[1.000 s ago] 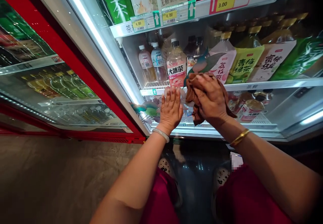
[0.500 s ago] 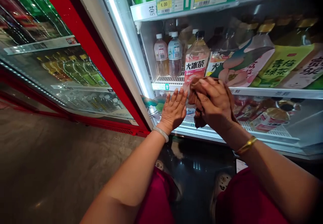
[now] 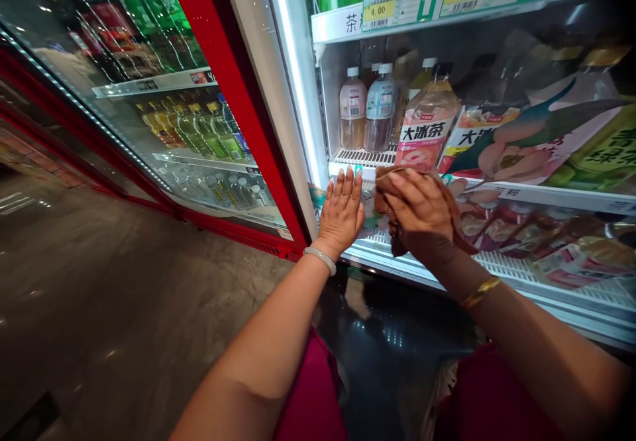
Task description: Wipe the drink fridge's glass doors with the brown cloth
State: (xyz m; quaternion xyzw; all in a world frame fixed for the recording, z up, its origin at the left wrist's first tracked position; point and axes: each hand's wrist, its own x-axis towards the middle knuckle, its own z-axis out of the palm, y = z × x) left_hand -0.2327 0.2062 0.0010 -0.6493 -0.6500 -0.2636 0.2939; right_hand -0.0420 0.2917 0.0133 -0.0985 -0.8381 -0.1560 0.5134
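Note:
My left hand (image 3: pixel 342 212) lies flat on the glass of a drinks fridge door, near its left edge, fingers together and stretched out. A pale bangle circles that wrist. Close on its right, my right hand (image 3: pixel 423 204) presses a brown cloth (image 3: pixel 397 241) against the same glass. The cloth bunches under the palm and sticks out beyond the fingers and the wrist side. Behind the glass, just above the cloth, stands a large iced tea bottle (image 3: pixel 426 130). A peach picture (image 3: pixel 511 140) on the door spreads to the right of my right hand.
Two small bottles, one with a pink label (image 3: pixel 352 106) and one with a blue label (image 3: pixel 380 106), stand on the fridge shelf. On the left is another fridge with a red frame (image 3: pixel 218 50). The grey floor (image 3: pixel 149 308) shines below.
The view has turned left, so the fridge sits further right. Against the bottles, both hands have moved left across the glass, the cloth with my right hand. The phone on the floor has dropped from sight.

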